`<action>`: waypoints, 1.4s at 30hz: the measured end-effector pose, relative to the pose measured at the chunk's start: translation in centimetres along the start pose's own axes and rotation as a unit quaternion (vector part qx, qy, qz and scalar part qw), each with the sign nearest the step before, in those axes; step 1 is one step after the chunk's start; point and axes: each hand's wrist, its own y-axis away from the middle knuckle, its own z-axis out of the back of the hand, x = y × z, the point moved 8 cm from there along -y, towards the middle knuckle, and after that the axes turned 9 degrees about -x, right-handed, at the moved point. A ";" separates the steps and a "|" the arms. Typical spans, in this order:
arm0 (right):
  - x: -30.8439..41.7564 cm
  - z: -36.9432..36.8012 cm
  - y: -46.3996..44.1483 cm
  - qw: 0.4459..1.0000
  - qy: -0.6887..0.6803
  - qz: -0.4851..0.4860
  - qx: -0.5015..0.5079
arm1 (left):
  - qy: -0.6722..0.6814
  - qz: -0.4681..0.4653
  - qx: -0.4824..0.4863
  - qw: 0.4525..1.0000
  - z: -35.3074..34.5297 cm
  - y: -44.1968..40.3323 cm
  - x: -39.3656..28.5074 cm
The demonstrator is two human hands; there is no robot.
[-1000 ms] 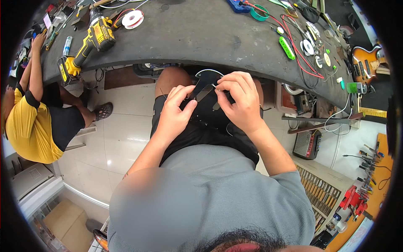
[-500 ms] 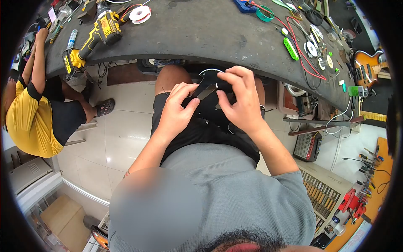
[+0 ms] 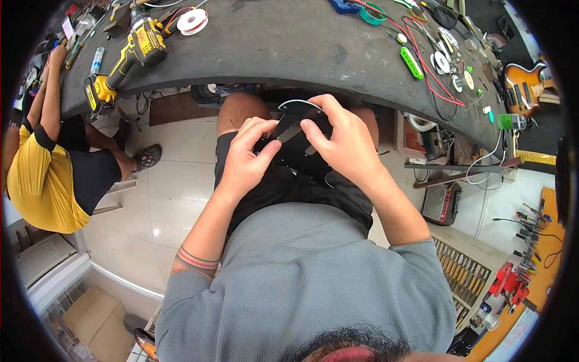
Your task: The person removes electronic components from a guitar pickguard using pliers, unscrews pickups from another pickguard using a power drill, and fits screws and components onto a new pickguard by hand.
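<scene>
A flat black plate (image 3: 297,112) with a pale curved edge is held above my lap, just off the bench's front edge. My left hand (image 3: 248,155) pinches its left side between thumb and fingers. On the other side, my right hand (image 3: 344,140) grips the plate's upper right part, with the thumb over its face. The plate has slots or cutouts near its middle, and dark shorts lie behind it. Its lower part is hard to tell from the shorts.
On the dark workbench (image 3: 265,45) lie a yellow drill (image 3: 143,47), a wire spool (image 3: 192,22), a green strip (image 3: 411,63) and red cables. A person in yellow (image 3: 45,181) sits at the left. A guitar (image 3: 522,90) and an amplifier (image 3: 441,205) are at the right.
My right hand has moved up and closed on the plate's upper right edge; earlier its fingers were at a small white piece near the middle. My left hand has shifted slightly left.
</scene>
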 end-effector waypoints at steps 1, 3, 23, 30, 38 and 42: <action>0.1 0.0 0.0 1.000 0.005 0.000 0.009 | 0.006 -0.008 0.004 1.000 0.0 0.1 0.1; 0.7 0.0 0.2 1.000 0.017 0.014 0.014 | 0.019 -0.017 0.001 1.000 0.2 0.3 0.0; 1.7 2.2 2.1 0.989 -0.057 0.090 0.102 | 0.104 0.095 -0.039 0.989 -2.9 0.1 -2.6; 0.6 3.3 2.6 0.987 -0.095 0.085 0.095 | 0.127 0.121 0.003 0.984 -5.2 -0.1 -2.5; -6.0 17.2 -4.1 0.997 -0.061 0.034 -0.040 | 0.078 0.025 0.018 0.996 -5.4 -0.2 -3.2; -12.9 23.7 -7.3 0.972 0.119 -0.036 -0.200 | 0.060 -0.007 0.028 0.998 -5.5 -0.4 -3.8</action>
